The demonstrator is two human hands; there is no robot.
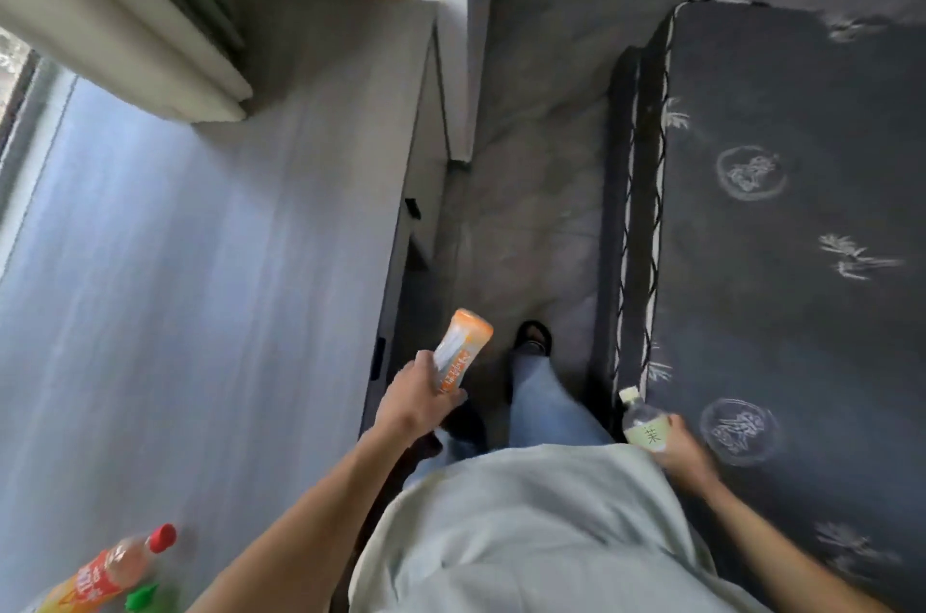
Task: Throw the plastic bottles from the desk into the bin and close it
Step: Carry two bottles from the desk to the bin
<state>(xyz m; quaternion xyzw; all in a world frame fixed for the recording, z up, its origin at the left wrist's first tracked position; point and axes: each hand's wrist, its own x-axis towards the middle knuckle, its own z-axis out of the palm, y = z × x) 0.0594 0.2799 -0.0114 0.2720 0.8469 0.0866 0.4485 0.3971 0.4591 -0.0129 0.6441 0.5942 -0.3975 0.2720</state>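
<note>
Carrying bottles off the table (pixel 200 261), bin out of view

left hand (pixel 418 399) gripped the orange bottle (pixel 458 354); right hand (pixel 684 449) gripped the green-label bottle (pixel 644 427); next, I reckon: find bin

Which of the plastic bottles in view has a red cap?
The orange-labelled plastic bottle on the grey desk, bottom left. The hand-held ones differ: the orange-and-white bottle and the pale green-labelled clear bottle with a whitish cap.

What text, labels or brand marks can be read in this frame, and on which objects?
"茉": pale green label of the clear bottle in the right hand.
Orange-and-white bottle in the left hand: lettering too blurred to read.
Red-capped bottle on the desk: white label lettering blurred, unreadable.
</note>
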